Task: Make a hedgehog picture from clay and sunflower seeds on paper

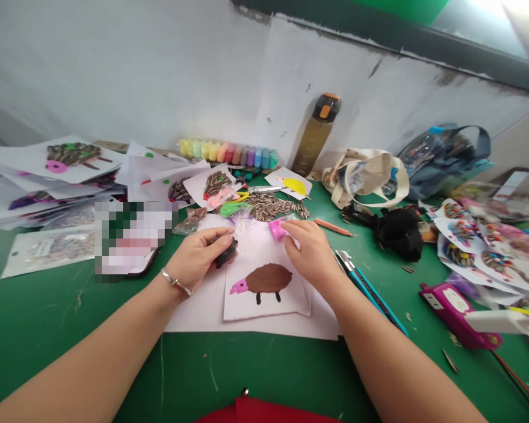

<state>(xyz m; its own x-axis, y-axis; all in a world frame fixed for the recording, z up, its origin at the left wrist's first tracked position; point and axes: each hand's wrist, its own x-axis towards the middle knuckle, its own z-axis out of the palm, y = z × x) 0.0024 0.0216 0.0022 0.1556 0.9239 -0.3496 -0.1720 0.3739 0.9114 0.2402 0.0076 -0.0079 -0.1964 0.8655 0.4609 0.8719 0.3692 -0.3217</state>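
Note:
My left hand point(196, 254) is closed around a dark lump of modelling clay point(227, 252), just left of a white card point(242, 309). The card carries a brown clay animal body point(268, 278) with a pink head point(238, 286) and two short black legs. Over the card's upper right corner, my right hand point(311, 249) has its fingers bent against a small bright pink piece of modelling clay point(276, 229); the far fingers are partly hidden. Behind both hands lies a heap of striped sunflower seeds point(273, 208).
Blue utility knives point(374, 294) and an orange pencil point(335, 227) lie right of my right hand. A magenta glue gun point(458, 317) is farther right. A bottle point(316, 135) and clay strip point(229, 154) stand at the wall. Stacked cards point(83, 176) and a phone point(134, 241) are left.

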